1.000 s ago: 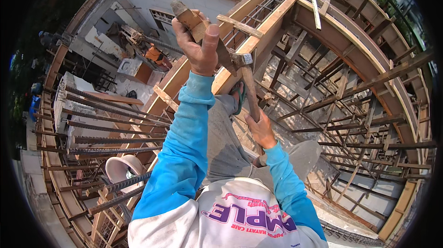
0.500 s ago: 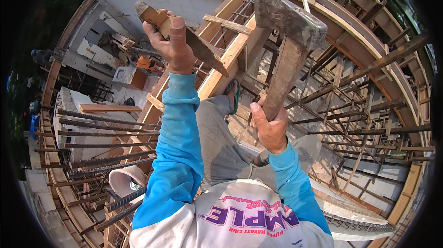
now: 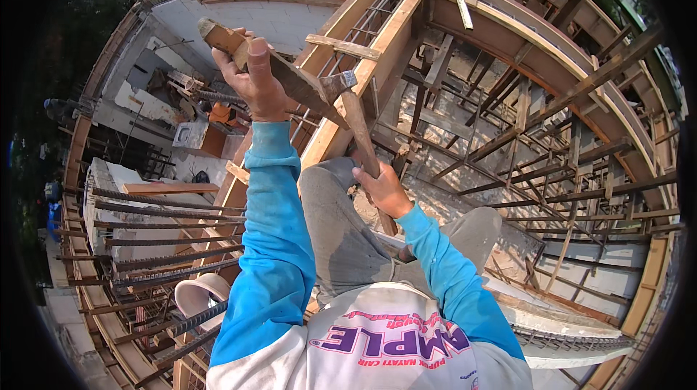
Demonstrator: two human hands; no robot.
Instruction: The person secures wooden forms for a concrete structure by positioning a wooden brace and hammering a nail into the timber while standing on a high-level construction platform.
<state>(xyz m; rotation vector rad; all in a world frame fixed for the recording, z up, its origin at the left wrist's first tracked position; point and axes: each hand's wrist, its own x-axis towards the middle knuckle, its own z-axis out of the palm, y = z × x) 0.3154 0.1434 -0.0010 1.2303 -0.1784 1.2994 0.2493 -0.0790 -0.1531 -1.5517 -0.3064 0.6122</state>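
Observation:
My left hand (image 3: 255,83) is closed around a short, rough piece of wood (image 3: 301,87), gripping it near its upper left end. The piece slants down to the right toward the timber formwork beam (image 3: 370,56). In my right hand (image 3: 386,190) is a hammer (image 3: 363,132), held by its wooden handle. Its metal head overlaps the lower right part of the wood piece; whether they touch, I cannot tell. Steel rebar lies inside the beam form, with a short wooden crosspiece (image 3: 343,46) nailed or laid across its top.
Several ribbed rebar rods (image 3: 174,259) stick out at my left beside a whitish pipe (image 3: 200,294). Timber props and braces (image 3: 523,150) stand below on the right. A curved formwork edge (image 3: 530,45) runs along the far right. A loose plank (image 3: 170,188) lies at the left.
The hammer has swung down and to the left, from high near my view to the wood piece. My left hand with the wood has shifted slightly left.

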